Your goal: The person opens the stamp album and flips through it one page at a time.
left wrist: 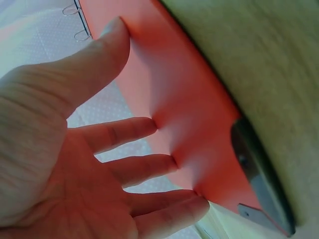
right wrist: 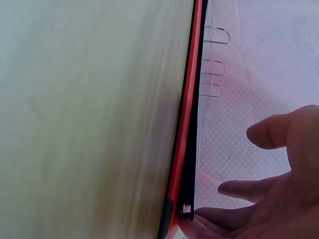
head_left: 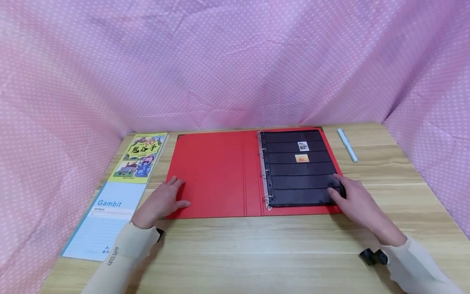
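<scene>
A red ring binder (head_left: 214, 175) lies spread flat on the wooden table, its metal rings (head_left: 262, 173) near the middle. On its right side are black stamp pages (head_left: 297, 182) with horizontal strips. Two stamps show there: a grey-white stamp (head_left: 302, 146) and, below it, an orange stamp (head_left: 302, 158). My left hand (head_left: 161, 200) rests its spread fingertips on the red inner cover, near the left edge. At the lower right of the pages is my right hand (head_left: 358, 204), thumb over the black sheet and fingers at the outer edge. In the right wrist view its thumb stands apart from the sheets.
Left of the binder lie a yellow illustrated book (head_left: 141, 157) and a light blue notebook (head_left: 106, 218), the book overlapping the notebook's top. A pale blue pen (head_left: 347, 145) lies right of the binder. Pink dotted cloth (head_left: 235, 69) hangs behind and beside the table.
</scene>
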`<action>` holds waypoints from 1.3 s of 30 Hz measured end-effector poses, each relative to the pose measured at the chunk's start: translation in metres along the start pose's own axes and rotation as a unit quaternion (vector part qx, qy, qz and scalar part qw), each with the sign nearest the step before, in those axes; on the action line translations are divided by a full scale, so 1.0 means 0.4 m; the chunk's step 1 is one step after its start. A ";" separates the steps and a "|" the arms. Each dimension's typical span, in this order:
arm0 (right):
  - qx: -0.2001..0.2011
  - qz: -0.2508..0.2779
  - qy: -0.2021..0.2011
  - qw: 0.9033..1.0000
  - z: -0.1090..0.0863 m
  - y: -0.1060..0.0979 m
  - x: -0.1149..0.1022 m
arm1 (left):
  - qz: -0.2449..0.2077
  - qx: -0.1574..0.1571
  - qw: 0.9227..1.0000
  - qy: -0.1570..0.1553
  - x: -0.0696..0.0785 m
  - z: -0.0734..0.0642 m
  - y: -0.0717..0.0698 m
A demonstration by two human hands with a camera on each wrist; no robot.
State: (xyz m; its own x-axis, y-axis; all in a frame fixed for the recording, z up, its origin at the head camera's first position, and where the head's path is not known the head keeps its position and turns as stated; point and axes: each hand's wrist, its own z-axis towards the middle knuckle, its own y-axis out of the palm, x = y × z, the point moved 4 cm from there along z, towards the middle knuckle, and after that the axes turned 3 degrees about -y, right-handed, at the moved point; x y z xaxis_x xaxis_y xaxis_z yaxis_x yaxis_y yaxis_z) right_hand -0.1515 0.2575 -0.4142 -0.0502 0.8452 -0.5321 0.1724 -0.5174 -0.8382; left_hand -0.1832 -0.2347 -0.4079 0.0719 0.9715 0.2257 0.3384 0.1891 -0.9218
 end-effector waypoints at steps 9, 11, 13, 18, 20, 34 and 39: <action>0.046 0.006 -0.021 0.999 -0.008 -0.011 -0.024 | -0.004 0.005 1.000 0.000 0.000 -0.002 -0.002; 0.066 0.008 -0.040 0.997 -0.012 -0.017 -0.040 | -0.005 0.004 1.000 -0.003 0.000 -0.003 -0.004; 0.082 0.012 -0.062 0.995 -0.015 -0.021 -0.059 | -0.005 0.003 1.000 -0.007 -0.001 -0.003 -0.005; 0.105 0.034 -0.121 0.986 -0.027 -0.025 -0.109 | -0.005 0.001 1.000 -0.010 -0.003 -0.004 -0.005; 0.112 0.051 -0.142 0.982 -0.030 -0.027 -0.127 | -0.005 0.001 1.000 -0.010 -0.002 -0.004 -0.005; 0.156 0.120 -0.281 0.939 -0.023 -0.063 -0.213 | -0.004 0.003 1.000 -0.007 -0.003 0.000 0.001; 0.187 0.157 -0.342 0.908 -0.031 -0.094 -0.267 | -0.001 0.004 1.000 -0.008 -0.002 0.000 0.001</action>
State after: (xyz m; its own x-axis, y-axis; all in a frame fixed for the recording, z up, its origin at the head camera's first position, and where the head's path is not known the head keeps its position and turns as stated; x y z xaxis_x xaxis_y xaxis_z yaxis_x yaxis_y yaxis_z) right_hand -0.1404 0.1884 -0.3243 -0.6765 0.4344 -0.5947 -0.0557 -0.8354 -0.5469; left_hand -0.1832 -0.2355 -0.4084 0.0562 0.9734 0.2222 0.3315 0.1917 -0.9238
